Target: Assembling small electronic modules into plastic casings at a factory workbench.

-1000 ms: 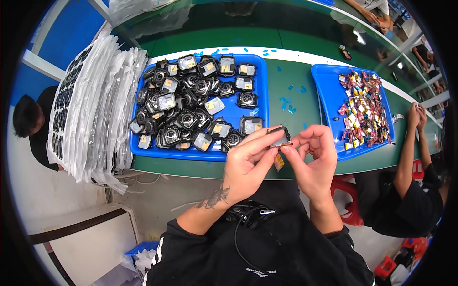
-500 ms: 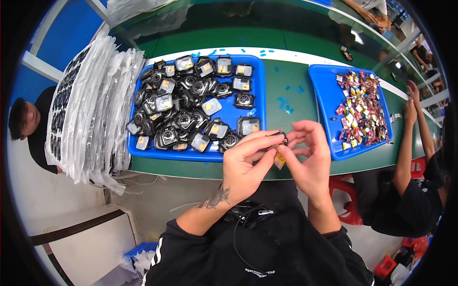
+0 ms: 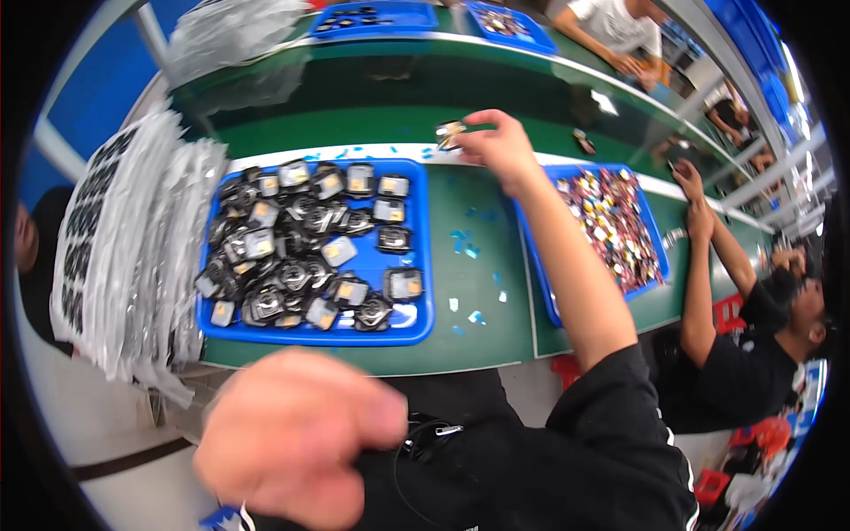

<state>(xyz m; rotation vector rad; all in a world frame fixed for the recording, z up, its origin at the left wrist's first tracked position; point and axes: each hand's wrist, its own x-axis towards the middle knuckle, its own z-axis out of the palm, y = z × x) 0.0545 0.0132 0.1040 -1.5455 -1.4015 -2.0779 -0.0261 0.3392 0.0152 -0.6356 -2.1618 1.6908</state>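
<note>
My right hand (image 3: 503,152) reaches out over the far side of the green bench. Between its fingertips is a small watch case (image 3: 449,134), black with light and yellowish parts, at the white strip. My left hand (image 3: 297,434) is close to the camera and smeared by motion, its fingers bent; whether it holds anything cannot be made out. A blue tray (image 3: 420,257) on the left is heaped with black watch cases (image 3: 305,212), some with grey square faces and tan patches. Right of my forearm, another blue tray (image 3: 531,243) holds many small red, white and yellow parts (image 3: 611,221).
Stacked clear plastic sheets (image 3: 124,248) with black parts stand left of the trays. Blue film scraps (image 3: 465,243) lie on the green bench (image 3: 482,336). A co-worker (image 3: 735,310) sits to the right, and another person (image 3: 620,35) works across the bench.
My hands have parted. The right one has moved up and away with the watch case; the left has drawn back toward the camera. The whole view has shifted, showing more of the far bench.
</note>
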